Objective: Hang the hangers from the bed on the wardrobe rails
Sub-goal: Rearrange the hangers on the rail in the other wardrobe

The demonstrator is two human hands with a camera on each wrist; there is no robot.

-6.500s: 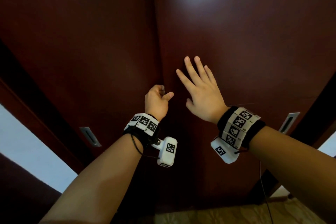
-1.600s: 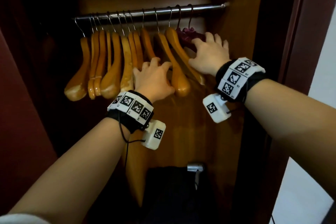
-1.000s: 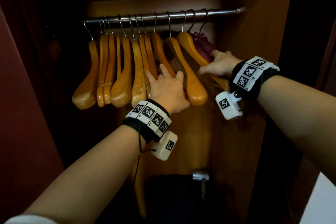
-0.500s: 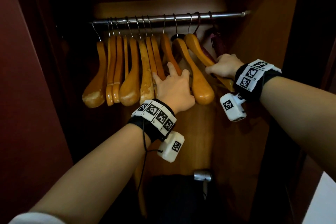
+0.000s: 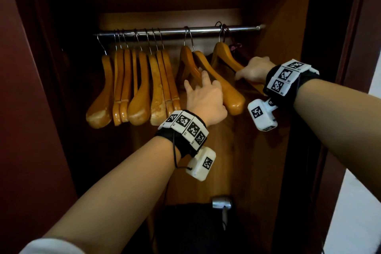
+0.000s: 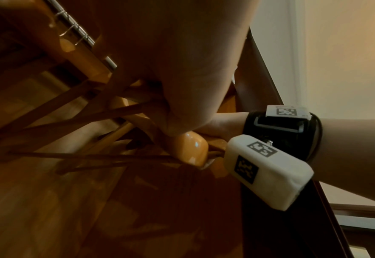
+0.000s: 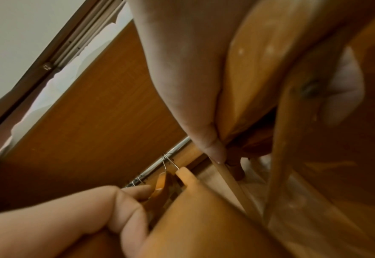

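Inside the open wardrobe, a metal rail (image 5: 206, 30) carries several wooden hangers (image 5: 140, 88) bunched at the left. My left hand (image 5: 203, 93) grips the lower arm of a wooden hanger (image 5: 231, 97) that hangs mid-rail as one of a pair; its rounded end (image 6: 188, 150) shows under my palm. My right hand (image 5: 252, 69) holds the arm of the rightmost wooden hanger (image 5: 224, 55), with thumb (image 7: 210, 144) and fingers closed round the wood. A dark red hanger (image 5: 235, 47) hangs just behind it, mostly hidden.
The dark red wardrobe door (image 5: 24, 109) stands at the left and the wooden side panel (image 5: 288, 27) close on the right. Low inside are a chrome fitting (image 5: 221, 204) and a dark object (image 5: 185, 225). Bare rail shows between the hanger groups.
The rightmost hanger has slid right along the rail with my right hand. The pair at my left hand now hangs apart from the left bunch, so gaps have opened on the rail.
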